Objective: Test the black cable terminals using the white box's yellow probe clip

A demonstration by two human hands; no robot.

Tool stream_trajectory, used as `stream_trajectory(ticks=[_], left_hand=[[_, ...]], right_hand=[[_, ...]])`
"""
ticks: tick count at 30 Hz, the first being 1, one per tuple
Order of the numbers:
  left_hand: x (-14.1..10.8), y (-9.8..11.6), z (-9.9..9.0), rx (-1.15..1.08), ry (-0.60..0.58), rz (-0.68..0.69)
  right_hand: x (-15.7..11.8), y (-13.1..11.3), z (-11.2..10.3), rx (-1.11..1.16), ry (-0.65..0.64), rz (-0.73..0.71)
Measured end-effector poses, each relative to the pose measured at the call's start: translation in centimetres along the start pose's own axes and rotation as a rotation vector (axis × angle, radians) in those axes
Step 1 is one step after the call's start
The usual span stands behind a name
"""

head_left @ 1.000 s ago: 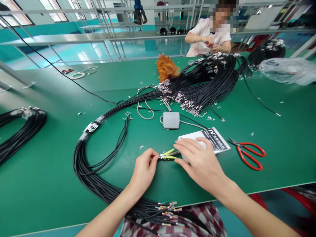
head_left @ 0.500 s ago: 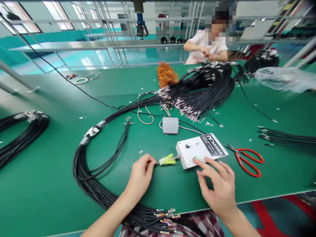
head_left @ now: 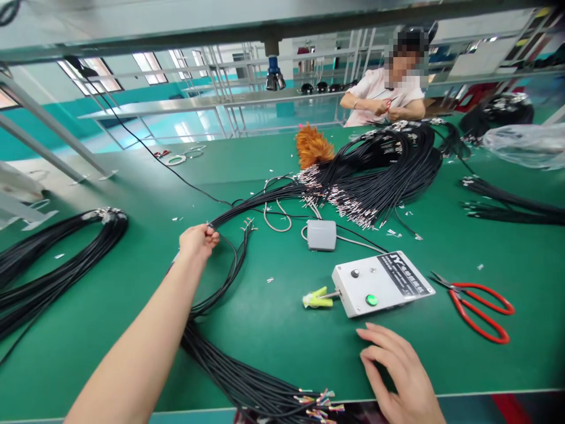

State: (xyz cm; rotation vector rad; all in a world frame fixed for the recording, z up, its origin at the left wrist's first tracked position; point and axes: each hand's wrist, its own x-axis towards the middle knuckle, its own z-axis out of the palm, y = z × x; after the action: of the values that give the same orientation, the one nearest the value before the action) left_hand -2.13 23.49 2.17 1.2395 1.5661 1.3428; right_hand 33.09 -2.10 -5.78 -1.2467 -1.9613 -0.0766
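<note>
My left hand (head_left: 198,242) is closed at the long bundle of black cables (head_left: 247,371), its fingers pinched on a black cable beside the bundle's bound part. Which strand it grips is partly hidden by the fingers. A few loose cables (head_left: 238,265) with splayed wire ends lie just right of it. My right hand (head_left: 399,368) hovers near the table edge, fingers apart and slightly curled, holding nothing. Just beyond it lies a white control box (head_left: 362,282) with a knob and a lit green button (head_left: 371,300). A yellow-green clip (head_left: 321,298) sits on the box's shaft.
Red-handled scissors (head_left: 481,303) lie right of the box. Behind the box is a grey block (head_left: 321,235) with a cord. A large cable pile (head_left: 388,171) and an orange tuft (head_left: 312,147) lie farther back. Another bundle (head_left: 62,253) is at left. A co-worker (head_left: 384,100) sits opposite.
My left hand has left the clip and moved left and away to the cable bundle. My right hand has drawn back off the green button. The view has shifted.
</note>
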Motion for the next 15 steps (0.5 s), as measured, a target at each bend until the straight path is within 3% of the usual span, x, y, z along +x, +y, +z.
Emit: stream_trajectory(ticks=[4, 6, 8, 10, 11, 12, 13, 15], left_hand=[[0.2, 0.4, 0.8, 0.150, -0.015, -0.045], [-2.0, 0.6, 1.8, 0.221, -0.058, 0.011], [-6.0, 1.1, 2.5, 0.281, -0.166, 0.095], [-11.1, 1.6, 2.7, 0.324, -0.396, 0.156], [-13.7, 1.9, 2.7, 0.353, -0.606, 0.183], [-16.2, 2.1, 2.5, 0.472, -0.941, 0.270], [-18.3, 2.3, 2.4, 0.621, -1.144, 0.350], [-21.1, 2.5, 2.0, 0.895, -1.219, 0.433]], right_hand=[[-0.1, 0.0, 0.2, 0.015, -0.036, 0.051], [-0.2, -0.1, 0.1, 0.026, -0.048, 0.069], [-0.3, -0.2, 0.0, 0.032, -0.058, 0.079], [-0.3, -0.3, -0.1, 0.035, -0.069, 0.081], [-0.3, -0.3, -0.1, 0.036, -0.073, 0.078], [-0.2, -0.4, -0.1, 0.038, -0.074, 0.077], [-0.2, -0.4, -0.1, 0.039, -0.074, 0.077], [0.0, -0.4, -0.1, 0.048, -0.074, 0.079]])
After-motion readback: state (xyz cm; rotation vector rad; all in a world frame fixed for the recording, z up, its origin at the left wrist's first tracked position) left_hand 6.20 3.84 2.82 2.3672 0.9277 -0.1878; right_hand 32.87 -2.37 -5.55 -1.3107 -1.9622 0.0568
